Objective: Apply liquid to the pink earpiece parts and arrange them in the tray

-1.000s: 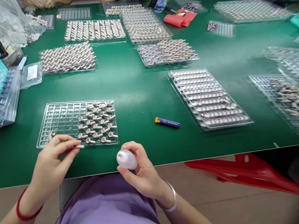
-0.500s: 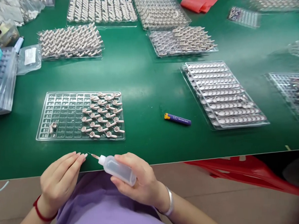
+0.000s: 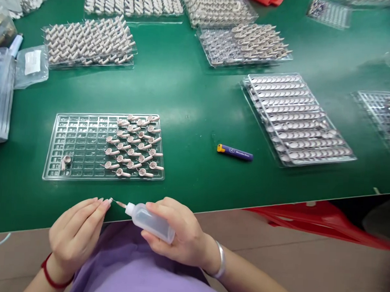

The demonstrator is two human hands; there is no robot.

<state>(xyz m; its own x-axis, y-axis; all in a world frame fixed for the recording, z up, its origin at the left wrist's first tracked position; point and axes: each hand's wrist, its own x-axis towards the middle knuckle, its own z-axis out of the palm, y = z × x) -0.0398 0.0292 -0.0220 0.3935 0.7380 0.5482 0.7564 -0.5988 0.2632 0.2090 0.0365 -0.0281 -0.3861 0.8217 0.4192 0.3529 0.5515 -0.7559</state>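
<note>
While right hand (image 3: 182, 233) grips bottle (image 3: 149, 220), left hand (image 3: 75, 230) pinching, apparently, small part (image 3: 110, 200)

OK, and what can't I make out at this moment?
Head view: the small part, mostly hidden by the left hand.
Head view: whether the thin tip of the bottle touches it; too small to tell.
Head view: the far-right tray, cut off by the right edge, its contents blurred.
Head view: any print on the bag label, too small.
</note>
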